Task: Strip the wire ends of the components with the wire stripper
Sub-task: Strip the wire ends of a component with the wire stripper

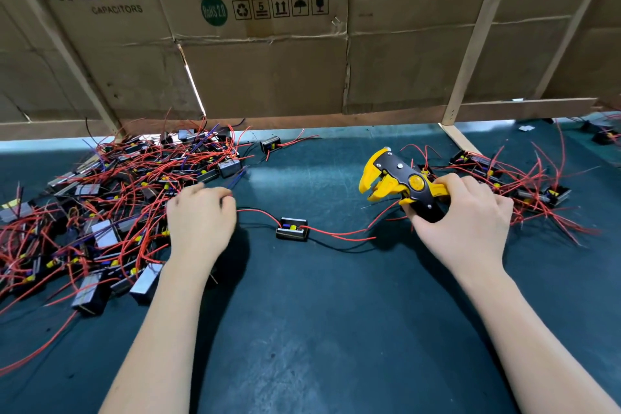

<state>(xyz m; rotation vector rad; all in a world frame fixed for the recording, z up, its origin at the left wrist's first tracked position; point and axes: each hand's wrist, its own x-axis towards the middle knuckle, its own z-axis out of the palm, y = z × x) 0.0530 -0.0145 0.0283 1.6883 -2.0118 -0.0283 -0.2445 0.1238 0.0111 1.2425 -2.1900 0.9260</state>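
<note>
The right hand (460, 212) is wrapped round the handles of the yellow-and-black wire stripper (400, 183), its toothed jaws gaping open and aimed left, ready, I'd say, to take a wire end. The left hand (201, 218) has its fingers curled at the red wire (258, 212) running from the small black component (292, 228) lying alone on the dark green mat (319, 312); it looks like a pinch, probably to feed that end across. A tangled heap of unstripped-looking components (100, 212) sits just left, boxy with glossy thin leads; another pile (524, 185) lies behind the stripper, beneath the corrugated cardboard wall (268, 70)
</note>
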